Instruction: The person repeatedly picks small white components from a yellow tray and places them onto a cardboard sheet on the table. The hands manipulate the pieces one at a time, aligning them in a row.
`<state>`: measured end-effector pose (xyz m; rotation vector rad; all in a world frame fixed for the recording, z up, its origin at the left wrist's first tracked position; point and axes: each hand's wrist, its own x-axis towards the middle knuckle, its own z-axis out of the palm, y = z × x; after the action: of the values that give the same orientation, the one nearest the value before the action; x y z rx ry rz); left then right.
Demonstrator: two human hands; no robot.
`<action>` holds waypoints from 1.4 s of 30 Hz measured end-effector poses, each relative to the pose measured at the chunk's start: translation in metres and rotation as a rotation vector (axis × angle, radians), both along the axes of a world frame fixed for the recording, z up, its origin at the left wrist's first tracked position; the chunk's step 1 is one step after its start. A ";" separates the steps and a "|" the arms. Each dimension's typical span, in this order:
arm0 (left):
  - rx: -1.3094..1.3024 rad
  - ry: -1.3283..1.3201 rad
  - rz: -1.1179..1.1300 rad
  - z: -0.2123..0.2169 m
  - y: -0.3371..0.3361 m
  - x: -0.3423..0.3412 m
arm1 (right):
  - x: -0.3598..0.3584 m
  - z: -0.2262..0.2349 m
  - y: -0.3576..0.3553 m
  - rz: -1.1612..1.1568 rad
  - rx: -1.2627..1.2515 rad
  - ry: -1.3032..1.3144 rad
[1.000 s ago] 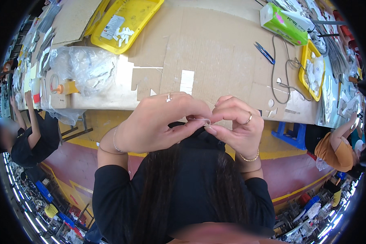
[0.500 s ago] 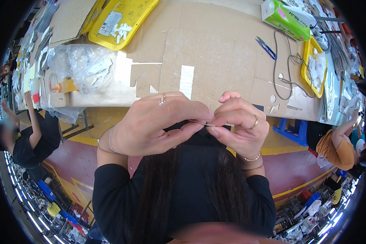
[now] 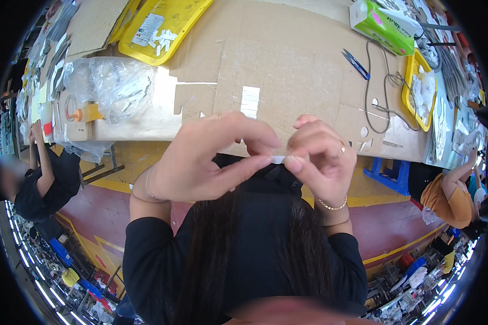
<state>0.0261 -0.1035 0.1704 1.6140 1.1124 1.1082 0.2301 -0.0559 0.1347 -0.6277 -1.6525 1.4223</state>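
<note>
A small white strip (image 3: 277, 160) spans the gap between my two hands, just off the table's near edge. My left hand (image 3: 211, 154) pinches its left end between thumb and index finger. The right end sits in the pinch of my right hand (image 3: 322, 160), with that hand's other fingers curled. Most of the strip is hidden by the fingertips. On the cardboard beyond my hands lies a column of several white strips (image 3: 250, 100), laid side by side.
Cardboard (image 3: 287, 65) covers the table. Back left are a yellow tray (image 3: 171, 54) with white pieces, a clear plastic bag (image 3: 111, 86) and an orange-tipped bottle (image 3: 87, 114). On the right lie thread snips (image 3: 355, 64), a grey cord (image 3: 367, 97), a tissue pack (image 3: 382, 27) and another yellow tray (image 3: 425, 122).
My fingertips have drawn slightly apart, and the strip has turned from edge-on to show its white face. The left hand has tilted and its fingers have opened a little.
</note>
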 end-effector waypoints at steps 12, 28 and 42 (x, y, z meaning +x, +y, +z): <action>-0.184 0.066 0.371 -0.032 0.010 -0.025 | 0.011 -0.024 0.001 0.036 -0.350 0.107; 0.192 0.481 0.986 -0.145 0.076 -0.154 | 0.010 -0.029 0.001 -0.022 -0.357 0.078; -0.012 0.678 0.263 -0.186 0.054 -0.013 | 0.010 -0.033 -0.002 -0.064 -0.353 -0.010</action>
<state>0.0132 -0.0493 -0.0158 1.9332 1.8030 0.7080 0.2406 -0.0575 0.1016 -0.8770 -1.3848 1.6805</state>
